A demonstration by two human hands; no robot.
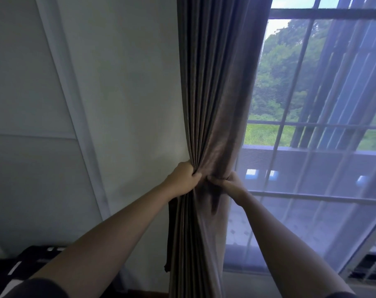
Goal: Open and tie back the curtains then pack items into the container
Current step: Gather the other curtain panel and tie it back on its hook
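Brown curtain (215,93) hangs gathered between the wall (129,82) and the window (311,82). Left hand (183,179) grip is clamped on the bunched folds; right hand (228,184) grip pinches them opposite. Step in hand: tying back. Next move probably calls for binding the bundle while both grips hold.

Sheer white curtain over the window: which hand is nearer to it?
Right. The right hand grips the brown curtain at its edge next to the sheer curtain. The left hand grips the bunched folds on the opposite side, farther away.
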